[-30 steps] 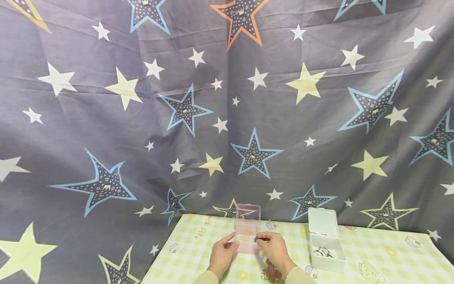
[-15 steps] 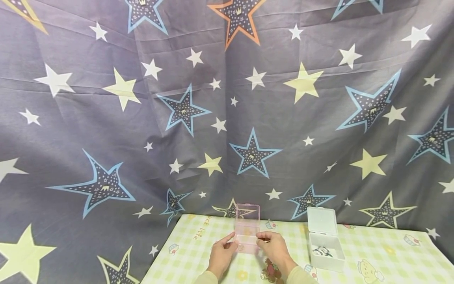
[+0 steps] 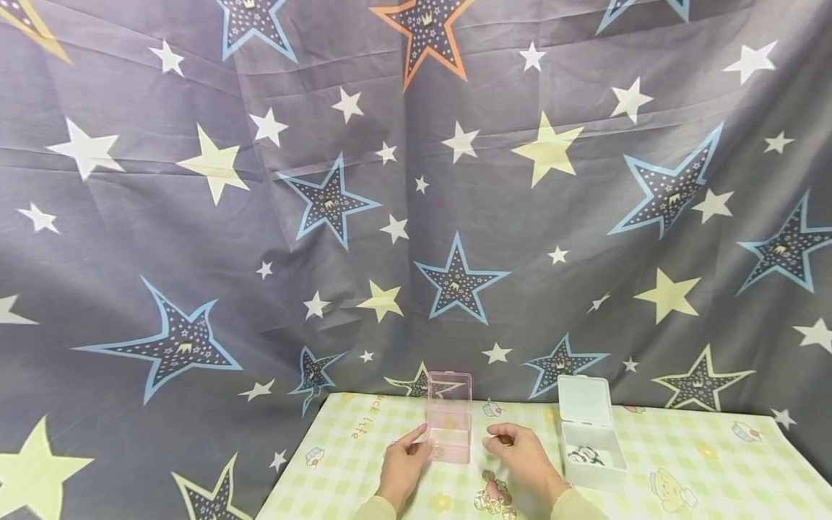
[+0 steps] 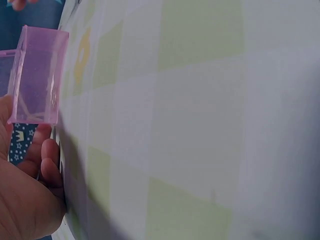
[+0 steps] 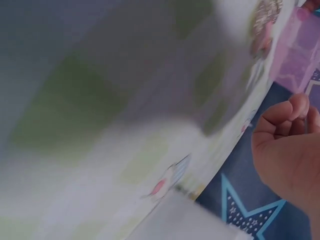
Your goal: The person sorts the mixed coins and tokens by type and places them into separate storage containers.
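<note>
In the head view, my left hand (image 3: 403,466) holds the left side of an upright, open pink see-through plastic box (image 3: 450,420) with thumb and forefinger. A round coin (image 3: 438,453) shows through its front wall, low on the left. My right hand (image 3: 523,455) hovers apart from the box on its right, fingers loosely bent, and no object is plain between them. Below it lies a pile of shiny coins (image 3: 494,500) on the tablecloth. The right wrist view shows my bent right fingers (image 5: 280,117) near the pink box (image 5: 296,52).
To the right stands a white box (image 3: 593,466) with its lid (image 3: 585,399) raised and several black-and-white pieces (image 3: 585,456) inside. A green checked cloth (image 3: 715,477) covers the table. Behind its back edge hangs a dark star-print curtain (image 3: 416,332).
A coin that my right fingers pinched has left them, and one now shows inside the pink box. My right hand has drawn back to the right; my left hand stays at the box.
</note>
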Tool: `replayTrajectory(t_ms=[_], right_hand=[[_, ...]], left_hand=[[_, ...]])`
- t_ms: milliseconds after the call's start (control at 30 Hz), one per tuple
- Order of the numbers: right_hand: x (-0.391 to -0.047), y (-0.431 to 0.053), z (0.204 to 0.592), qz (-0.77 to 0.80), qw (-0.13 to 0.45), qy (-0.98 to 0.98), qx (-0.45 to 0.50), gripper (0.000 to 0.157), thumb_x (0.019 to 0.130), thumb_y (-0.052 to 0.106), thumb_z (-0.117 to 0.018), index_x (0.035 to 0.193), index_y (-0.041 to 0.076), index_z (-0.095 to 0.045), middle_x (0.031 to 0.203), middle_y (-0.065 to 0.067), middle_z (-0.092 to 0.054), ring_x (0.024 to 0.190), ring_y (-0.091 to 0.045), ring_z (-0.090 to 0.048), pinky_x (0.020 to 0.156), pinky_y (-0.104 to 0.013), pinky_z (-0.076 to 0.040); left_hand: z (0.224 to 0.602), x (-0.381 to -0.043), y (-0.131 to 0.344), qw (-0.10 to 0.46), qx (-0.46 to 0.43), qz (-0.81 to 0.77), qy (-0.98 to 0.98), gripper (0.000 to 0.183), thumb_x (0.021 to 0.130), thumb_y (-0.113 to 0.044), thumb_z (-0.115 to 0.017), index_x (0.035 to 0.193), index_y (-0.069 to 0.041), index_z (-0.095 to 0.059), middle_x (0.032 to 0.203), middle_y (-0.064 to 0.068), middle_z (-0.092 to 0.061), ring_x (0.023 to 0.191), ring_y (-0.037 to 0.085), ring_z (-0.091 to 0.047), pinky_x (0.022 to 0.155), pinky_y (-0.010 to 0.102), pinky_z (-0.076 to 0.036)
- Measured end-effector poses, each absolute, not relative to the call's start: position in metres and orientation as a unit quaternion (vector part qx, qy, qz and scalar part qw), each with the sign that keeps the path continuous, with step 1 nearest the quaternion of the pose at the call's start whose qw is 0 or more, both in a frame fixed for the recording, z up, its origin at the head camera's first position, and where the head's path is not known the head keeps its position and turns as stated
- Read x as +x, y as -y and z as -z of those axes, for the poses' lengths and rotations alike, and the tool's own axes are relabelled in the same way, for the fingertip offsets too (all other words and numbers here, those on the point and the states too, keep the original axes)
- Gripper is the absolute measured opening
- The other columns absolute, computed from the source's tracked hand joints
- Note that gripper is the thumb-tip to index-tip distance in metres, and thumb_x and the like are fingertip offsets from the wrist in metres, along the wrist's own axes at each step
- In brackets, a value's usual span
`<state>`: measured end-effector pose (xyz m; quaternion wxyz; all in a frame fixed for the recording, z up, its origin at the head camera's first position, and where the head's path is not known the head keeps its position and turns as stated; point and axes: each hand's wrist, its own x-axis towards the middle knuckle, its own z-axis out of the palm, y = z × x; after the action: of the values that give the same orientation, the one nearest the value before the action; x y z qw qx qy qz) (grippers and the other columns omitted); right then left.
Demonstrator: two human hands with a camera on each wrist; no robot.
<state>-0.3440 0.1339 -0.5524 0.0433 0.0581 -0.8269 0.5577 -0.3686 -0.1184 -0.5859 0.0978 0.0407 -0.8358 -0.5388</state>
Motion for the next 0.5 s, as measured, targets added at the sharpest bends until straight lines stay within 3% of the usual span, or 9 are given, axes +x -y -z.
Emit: replayTrajectory(t_ms=[300,500], right_hand=[[-0.329,-0.168,0.570,-0.493,-0.002,0.856,0.155,0.023,0.095,0.018,-0.077,0.108,-0.002,-0.077,0.089,-0.002,-0.075,0.076,0.000,-0.059,0.069,-0.020,-0.051],[-0.319,-0.186,0.570,-0.486,-0.065,0.848,0.199,0.017,0.096,0.013,-0.077,0.106,0.000,-0.077,0.091,-0.004,-0.074,0.075,-0.001,-0.058,0.068,-0.020,-0.049]], left_hand=[[0.584,-0.367,0.118,0.095,0.043,0.545,0.832,0.042,0.092,-0.026,-0.083,0.133,-0.018,-0.077,0.092,-0.003,-0.078,0.083,0.008,-0.061,0.081,0.031,-0.050],[0.586,-0.369,0.118,0.095,0.045,0.544,0.833,0.041,0.093,-0.027,-0.083,0.133,-0.019,-0.077,0.093,-0.003,-0.078,0.085,0.009,-0.061,0.082,0.032,-0.051]])
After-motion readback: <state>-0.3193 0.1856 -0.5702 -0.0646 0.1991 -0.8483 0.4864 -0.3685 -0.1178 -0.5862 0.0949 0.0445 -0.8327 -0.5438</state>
